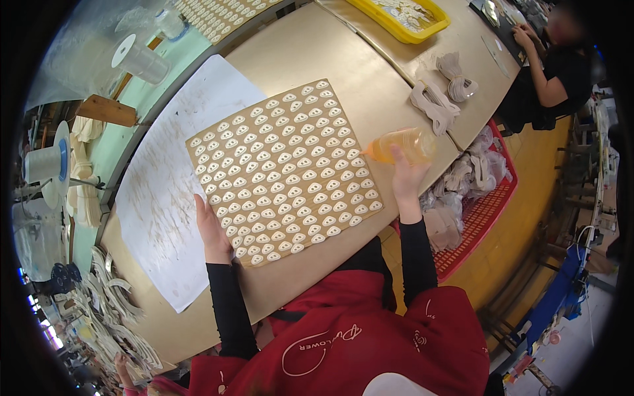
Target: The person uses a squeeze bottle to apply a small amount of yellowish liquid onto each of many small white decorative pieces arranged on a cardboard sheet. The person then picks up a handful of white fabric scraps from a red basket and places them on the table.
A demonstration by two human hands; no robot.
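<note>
A square brown board point(285, 177) lies in front of me at a slant, covered with rows of small white rounded pieces, each with dark spots in its middle. My left hand point(212, 232) grips the board's lower left edge; the thumb shows along the side and the other fingers are hidden beneath. Just beyond the right edge, my right hand point(408, 177) is wrapped round a clear squeeze bottle point(417, 146) of yellow-orange liquid. The bottle is tipped on its side, its orange nozzle pointing left at the board's edge.
White stained paper point(158, 178) covers the table's left. Pale strap bundles point(436, 105) and a yellow tray point(432, 28) lie at the far right. A red basket point(477, 228) of bagged pieces stands below the table edge. Thread spools point(142, 61) stand left; a co-worker point(555, 79) sits far right.
</note>
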